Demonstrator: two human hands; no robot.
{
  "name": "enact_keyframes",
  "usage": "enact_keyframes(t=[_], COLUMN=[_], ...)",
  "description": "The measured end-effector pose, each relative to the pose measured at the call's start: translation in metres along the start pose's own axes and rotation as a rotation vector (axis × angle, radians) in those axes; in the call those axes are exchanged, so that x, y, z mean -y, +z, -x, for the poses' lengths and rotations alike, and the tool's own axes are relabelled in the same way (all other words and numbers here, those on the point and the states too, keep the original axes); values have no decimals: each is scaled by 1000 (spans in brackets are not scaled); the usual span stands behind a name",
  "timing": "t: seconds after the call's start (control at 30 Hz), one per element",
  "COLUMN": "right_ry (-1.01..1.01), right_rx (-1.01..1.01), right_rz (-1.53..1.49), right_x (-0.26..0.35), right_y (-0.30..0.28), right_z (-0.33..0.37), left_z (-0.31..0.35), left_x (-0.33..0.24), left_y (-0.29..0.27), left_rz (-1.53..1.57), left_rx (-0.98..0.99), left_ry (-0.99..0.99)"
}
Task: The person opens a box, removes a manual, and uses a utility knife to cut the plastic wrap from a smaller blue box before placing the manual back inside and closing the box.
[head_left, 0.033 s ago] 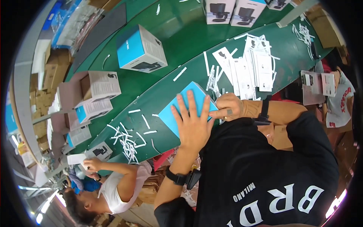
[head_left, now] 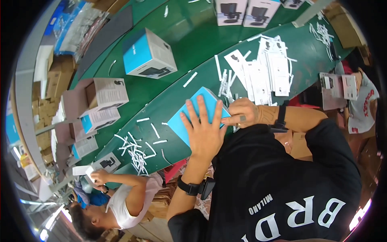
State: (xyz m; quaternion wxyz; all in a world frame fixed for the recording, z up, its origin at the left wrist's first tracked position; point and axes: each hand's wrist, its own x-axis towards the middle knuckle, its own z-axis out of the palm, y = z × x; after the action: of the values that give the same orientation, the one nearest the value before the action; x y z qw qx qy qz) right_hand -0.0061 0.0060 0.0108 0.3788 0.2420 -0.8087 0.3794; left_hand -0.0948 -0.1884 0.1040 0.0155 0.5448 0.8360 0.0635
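Observation:
A carton with a bright blue face (head_left: 209,100) lies on the green table in front of me. My left hand (head_left: 204,131) rests flat on that face, fingers spread. At the carton's right edge is my right hand (head_left: 243,113), its fingers curled and one finger reaching against the edge. Whatever its fingertips pinch, if anything, is hidden. Beyond it lies a pile of white printed leaflets (head_left: 278,66), with thin white paper strips (head_left: 226,86) beside them.
A closed blue and white carton (head_left: 150,54) stands farther back. Open cartons (head_left: 109,92) line the left. Paper strips (head_left: 137,157) litter the table (head_left: 161,101). A co-worker's hand (head_left: 98,176) handles a carton at lower left; another person (head_left: 365,107) is at the right.
Both my hands keep their places on the carton. The view has shifted very slightly, and the co-worker's hand at lower left has moved a little.

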Motion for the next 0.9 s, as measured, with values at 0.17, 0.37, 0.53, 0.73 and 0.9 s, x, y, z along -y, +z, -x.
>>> enact_keyframes(t=[0.17,0.37,0.53,0.73,0.9], right_ry=[17,211,432,556,431], right_rx=[77,0,103,413,327], right_rz=[77,-1,-149,-75,-188], right_x=[8,25,31,20,10], right_y=[-6,-8,-16,-37,-45], right_z=[1,-5,-20,-38,-45], left_z=[1,-6,0,1,-4], left_x=[5,26,32,55,72], left_y=[0,-19,-11,-34,-55], left_rz=[-107,72,124,124,184], left_rx=[-40,-139,-195,-31,155], left_ry=[116,34,23,132,174])
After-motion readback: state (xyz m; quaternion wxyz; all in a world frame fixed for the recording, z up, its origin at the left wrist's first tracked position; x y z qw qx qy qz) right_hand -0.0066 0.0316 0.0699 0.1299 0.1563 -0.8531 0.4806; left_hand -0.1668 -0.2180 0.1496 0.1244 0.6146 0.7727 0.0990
